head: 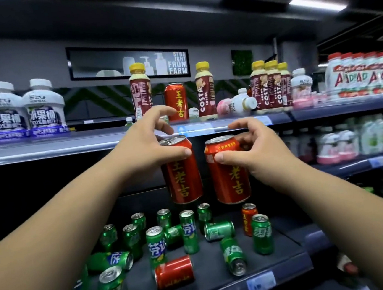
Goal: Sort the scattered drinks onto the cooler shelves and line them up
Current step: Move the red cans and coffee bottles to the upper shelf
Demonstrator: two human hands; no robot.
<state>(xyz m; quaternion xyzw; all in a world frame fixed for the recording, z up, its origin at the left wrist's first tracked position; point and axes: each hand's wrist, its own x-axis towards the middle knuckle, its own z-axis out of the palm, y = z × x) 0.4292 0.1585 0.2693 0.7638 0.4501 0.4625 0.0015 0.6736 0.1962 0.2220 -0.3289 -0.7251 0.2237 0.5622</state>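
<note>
1. Viewing the head camera, I note both hands raised in front of the cooler, each closed around a can just below the front edge of the upper shelf (pixel 90 142).
2. My left hand (pixel 147 145) grips the top of a red can (pixel 181 172), thumb across its upper side, index finger lifted clear. The can hangs tilted in the air.
3. My right hand (pixel 255 147) grips a second red can (pixel 228 171) near its rim, thumb on the front. The two held cans are just beside each other, not touching.
4. On the upper shelf a third red can (pixel 176 101) stands upright between two Costa coffee bottles (pixel 205 90); a pink-and-white bottle (pixel 236 104) lies on its side to the right.
5. White bottles (pixel 24 109) stand at the left of that shelf.
6. On the lower shelf (pixel 225 284) green cans (pixel 189 231) are scattered, some upright, some fallen. One red can lying down (pixel 174 272) is near the front; a small upright red can (pixel 250 219) stands toward the right.
</note>
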